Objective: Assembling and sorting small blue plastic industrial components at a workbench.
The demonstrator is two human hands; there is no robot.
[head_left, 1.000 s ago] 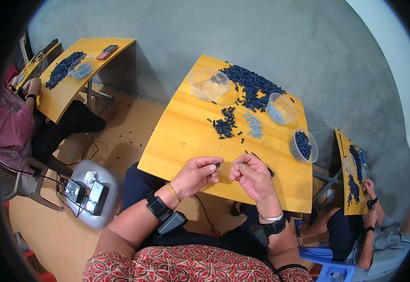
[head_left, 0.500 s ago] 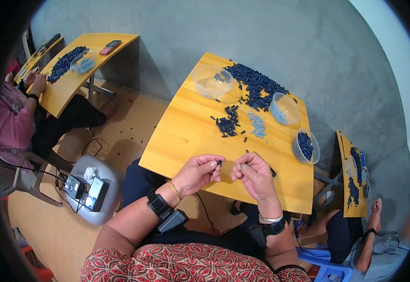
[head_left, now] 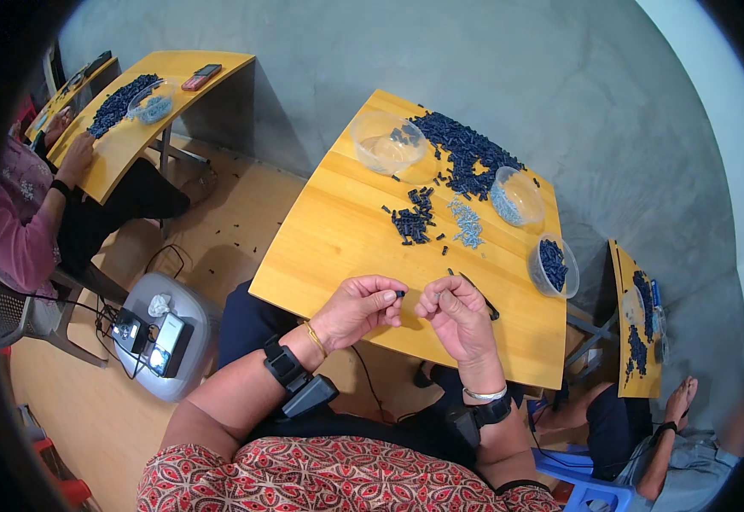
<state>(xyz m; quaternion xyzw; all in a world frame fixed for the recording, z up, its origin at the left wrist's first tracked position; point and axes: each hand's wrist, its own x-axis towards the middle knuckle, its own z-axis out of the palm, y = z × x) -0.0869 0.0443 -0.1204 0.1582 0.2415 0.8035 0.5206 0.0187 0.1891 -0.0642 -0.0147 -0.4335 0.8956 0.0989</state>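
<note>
My left hand (head_left: pixel 362 309) is closed in a pinch on a small dark blue plastic piece (head_left: pixel 400 294), one end showing past the thumb and index finger. Close beside it, my right hand (head_left: pixel 459 316) has thumb and fingers pressed together; whatever they may hold is too small to make out. Both hands are above the near edge of the yellow table (head_left: pixel 321 247). Beyond them lie a small heap of dark blue pieces (head_left: pixel 411 224) and a scatter of tiny grey-blue pieces (head_left: pixel 467 226). A slim dark tool (head_left: pixel 493 311) lies partly hidden behind my right hand.
A large dark pile (head_left: pixel 466 149) covers the table's far side. Clear tubs stand around it: one mostly bare (head_left: pixel 374 158), one with grey-blue pieces (head_left: pixel 508 205), one with dark pieces (head_left: pixel 553 264). A grey stool (head_left: pixel 193 375) with devices stands left. People sit at side tables.
My right hand has shifted slightly left, nearer the piece in my left hand. On the left, the other person's hand has moved nearer their pile.
</note>
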